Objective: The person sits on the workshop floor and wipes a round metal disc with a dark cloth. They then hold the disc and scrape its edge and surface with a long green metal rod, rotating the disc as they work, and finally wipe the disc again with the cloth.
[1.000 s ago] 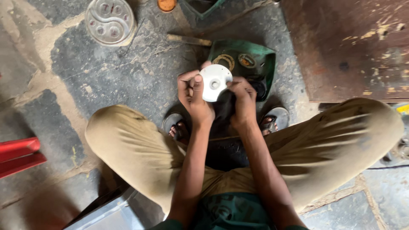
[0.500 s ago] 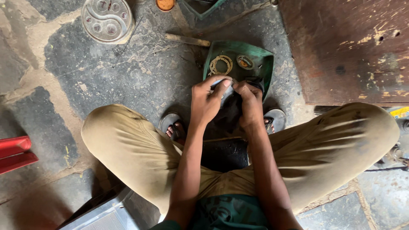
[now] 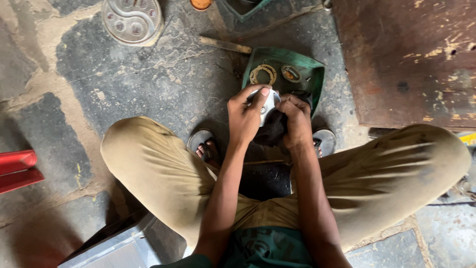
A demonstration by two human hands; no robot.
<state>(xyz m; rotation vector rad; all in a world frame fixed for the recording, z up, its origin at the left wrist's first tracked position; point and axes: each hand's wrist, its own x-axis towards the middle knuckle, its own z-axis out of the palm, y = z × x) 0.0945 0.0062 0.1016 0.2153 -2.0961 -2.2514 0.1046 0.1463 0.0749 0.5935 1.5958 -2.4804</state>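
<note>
I sit low with knees spread over a stone floor. My left hand [image 3: 246, 115] grips a small white round metal part [image 3: 267, 102], turned edge-on between my fingers. My right hand [image 3: 296, 120] presses a dark cloth [image 3: 273, 130] against that part from the right. Both hands meet just above my feet in sandals. Right behind the hands lies a green tray [image 3: 310, 69] that holds a brass ring [image 3: 263, 74] and a smaller round piece [image 3: 290, 73].
A round metal gauge housing [image 3: 132, 20] lies at the top left. A flat wooden-handled tool [image 3: 224, 44] rests on the floor near the tray. A rusty brown metal sheet [image 3: 411, 54] fills the top right. Something red [image 3: 17, 169] sits at the left edge, a pale box [image 3: 119, 248] below.
The white part, earlier held face-up and plainly seen, has been turned edge-on and lowered into the dark cloth. My hands have closed tighter around it.
</note>
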